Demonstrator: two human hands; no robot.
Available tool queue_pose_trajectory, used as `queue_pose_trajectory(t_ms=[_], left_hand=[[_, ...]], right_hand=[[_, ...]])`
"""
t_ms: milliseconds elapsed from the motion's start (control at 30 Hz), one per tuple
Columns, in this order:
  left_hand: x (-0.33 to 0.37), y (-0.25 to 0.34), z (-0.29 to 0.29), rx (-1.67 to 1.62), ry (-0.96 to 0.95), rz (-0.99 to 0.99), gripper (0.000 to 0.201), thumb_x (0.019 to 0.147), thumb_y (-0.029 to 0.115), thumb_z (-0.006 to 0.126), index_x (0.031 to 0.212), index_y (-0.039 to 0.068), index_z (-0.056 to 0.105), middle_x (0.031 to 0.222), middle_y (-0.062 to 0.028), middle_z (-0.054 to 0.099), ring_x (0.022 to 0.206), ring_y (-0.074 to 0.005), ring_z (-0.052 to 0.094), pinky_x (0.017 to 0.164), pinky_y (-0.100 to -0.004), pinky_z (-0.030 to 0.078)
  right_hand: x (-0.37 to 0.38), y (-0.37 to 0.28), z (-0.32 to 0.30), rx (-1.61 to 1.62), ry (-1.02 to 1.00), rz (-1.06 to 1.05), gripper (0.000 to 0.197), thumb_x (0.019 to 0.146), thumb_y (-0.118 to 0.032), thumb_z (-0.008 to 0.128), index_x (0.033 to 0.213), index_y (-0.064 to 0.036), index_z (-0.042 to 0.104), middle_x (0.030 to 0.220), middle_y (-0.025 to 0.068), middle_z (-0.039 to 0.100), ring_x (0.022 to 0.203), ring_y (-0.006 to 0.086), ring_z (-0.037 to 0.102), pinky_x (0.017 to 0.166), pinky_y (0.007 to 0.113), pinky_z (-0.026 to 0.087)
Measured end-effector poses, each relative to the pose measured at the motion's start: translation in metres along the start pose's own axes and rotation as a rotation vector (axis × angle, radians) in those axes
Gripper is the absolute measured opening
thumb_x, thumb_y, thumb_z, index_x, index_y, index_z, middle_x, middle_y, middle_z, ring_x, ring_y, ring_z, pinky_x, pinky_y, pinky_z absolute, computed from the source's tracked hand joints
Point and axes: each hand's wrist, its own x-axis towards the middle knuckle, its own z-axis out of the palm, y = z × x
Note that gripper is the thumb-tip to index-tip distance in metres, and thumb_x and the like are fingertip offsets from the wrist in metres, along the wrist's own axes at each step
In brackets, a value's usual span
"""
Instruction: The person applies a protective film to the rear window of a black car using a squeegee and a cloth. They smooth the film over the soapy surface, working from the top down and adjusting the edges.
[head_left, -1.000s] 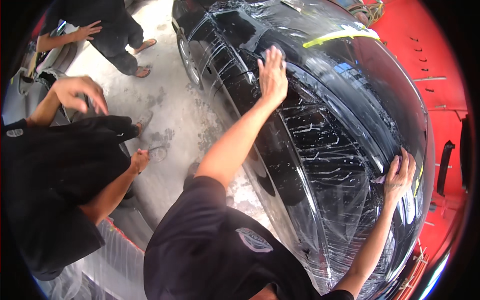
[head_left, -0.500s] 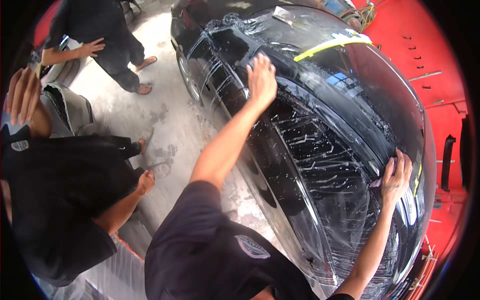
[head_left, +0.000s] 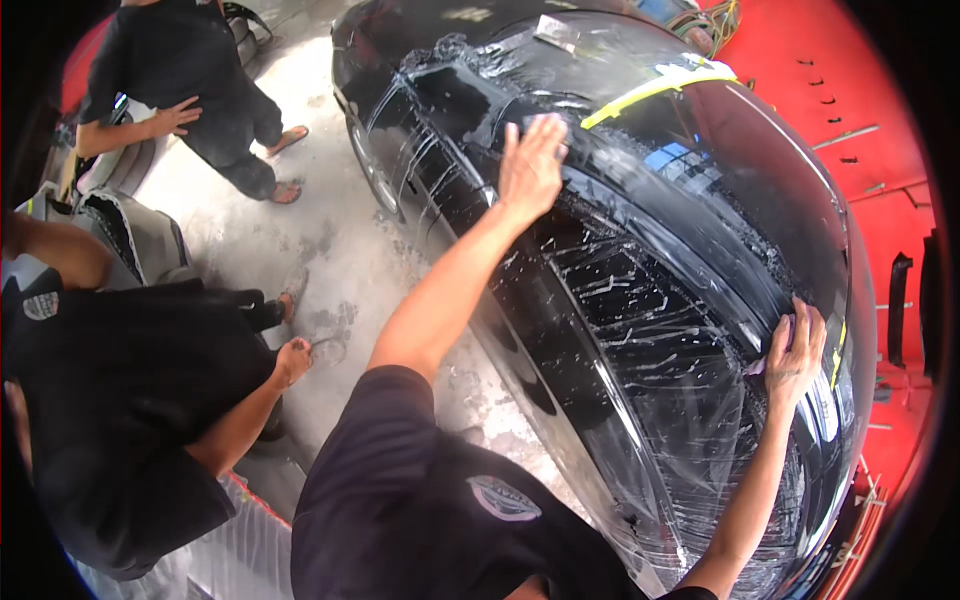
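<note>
A dark car fills the middle and right, its roof and side smeared with whitish residue, its windows covered by wrinkled clear film. My left hand lies over the roof edge above the side windows, fingers stretched out; nothing shows in it, though its palm is hidden. Farther right and nearer me, my right hand presses on the roof edge. Its bent fingers hold a small purplish-pink piece, mostly hidden, whose kind I cannot make out. Yellow tape crosses the roof beyond my left hand.
A person in black is close on my left; another person stands farther off on the concrete floor. A small flat piece lies on the car's far part. Coiled hoses and a red wall are beyond.
My left hand has shifted slightly right along the roof edge, and its fingers lie flatter. My right hand stays nearly in place. The near person's raised hand has left the view.
</note>
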Motion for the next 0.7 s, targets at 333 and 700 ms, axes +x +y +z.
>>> queue_pose_trajectory(t_ms=[333,700], left_hand=[[-0.001,-0.002,0.009,0.061,0.054,0.073,0.038,0.106,0.020,0.047,0.137,0.001,0.059,0.146,-0.0171,0.059,0.141,-0.0345,0.051,0.120,-0.0643,0.028],[-0.022,0.038,0.014,-0.192,0.023,0.142,0.041,0.102,0.013,0.056,0.140,-0.004,0.058,0.150,-0.0224,0.057,0.146,-0.0399,0.047,0.125,-0.0507,0.032]], right_hand=[[-0.002,-0.002,0.000,0.022,-0.005,0.024,0.032,0.098,-0.013,0.064,0.129,-0.0062,0.068,0.124,0.0193,0.064,0.114,0.0404,0.063,0.097,0.049,0.052],[-0.006,0.005,0.002,0.005,-0.033,0.016,0.031,0.102,-0.016,0.061,0.132,-0.0073,0.068,0.127,0.0212,0.064,0.117,0.0409,0.063,0.102,0.048,0.050]])
